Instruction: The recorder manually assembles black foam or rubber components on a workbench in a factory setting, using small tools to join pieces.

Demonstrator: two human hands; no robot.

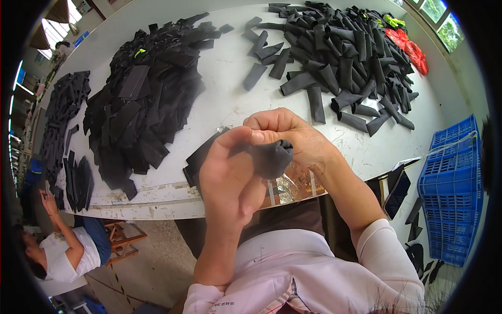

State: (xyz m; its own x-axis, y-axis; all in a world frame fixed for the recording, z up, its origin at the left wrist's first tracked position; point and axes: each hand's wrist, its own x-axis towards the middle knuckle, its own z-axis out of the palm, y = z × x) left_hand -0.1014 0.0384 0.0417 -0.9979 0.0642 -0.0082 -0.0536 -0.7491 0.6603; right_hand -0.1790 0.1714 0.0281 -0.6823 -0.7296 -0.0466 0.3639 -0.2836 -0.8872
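Observation:
Both my hands are close together above the near edge of the white table (219, 89). Between them is a black fabric tube (273, 158), its bunched, folded end pointing toward me. My left hand (230, 175) is closed round the tube from the left, with its fingers partly hidden. The thumb and curled fingers of my right hand (287, 133) grip the same tube from the far right side. Under and behind my left hand lie some flat black pieces (197, 159), partly covered by it.
A big heap of flat black pieces (141, 99) lies left, a pile of black tubes (340, 57) far right. Beside that pile is a red plastic bag (408, 49). Blue crates (451, 193) stand at right. Another person (73, 248) sits at the table's lower left.

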